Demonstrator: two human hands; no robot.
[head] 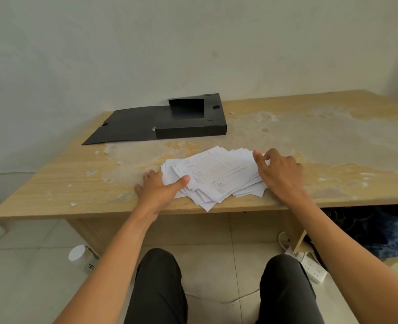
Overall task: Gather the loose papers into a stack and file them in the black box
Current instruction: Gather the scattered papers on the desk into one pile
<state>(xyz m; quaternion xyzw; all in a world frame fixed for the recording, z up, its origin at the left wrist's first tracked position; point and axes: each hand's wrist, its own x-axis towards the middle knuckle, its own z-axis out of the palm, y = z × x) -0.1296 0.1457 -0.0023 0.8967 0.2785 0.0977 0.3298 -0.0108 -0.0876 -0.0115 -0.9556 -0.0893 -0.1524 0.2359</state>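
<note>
A fanned pile of white printed papers (pixel 216 174) lies near the front edge of the wooden table (pixel 310 136), one corner jutting over the edge. My left hand (pixel 160 188) presses flat against the pile's left side, thumb on top of the sheets. At the pile's right side my right hand (pixel 279 171) rests with curled fingers touching the sheets' edges. The black box (pixel 191 127) sits open at the back of the table, its lid flap (pixel 123 127) spread flat to the left.
The tabletop is worn, with peeling patches and small flakes. A wall stands right behind the table. Below it are a white cup (pixel 77 253) on the tiled floor, a white power strip (pixel 310 267) with cables, and dark blue cloth (pixel 385 237) at the right.
</note>
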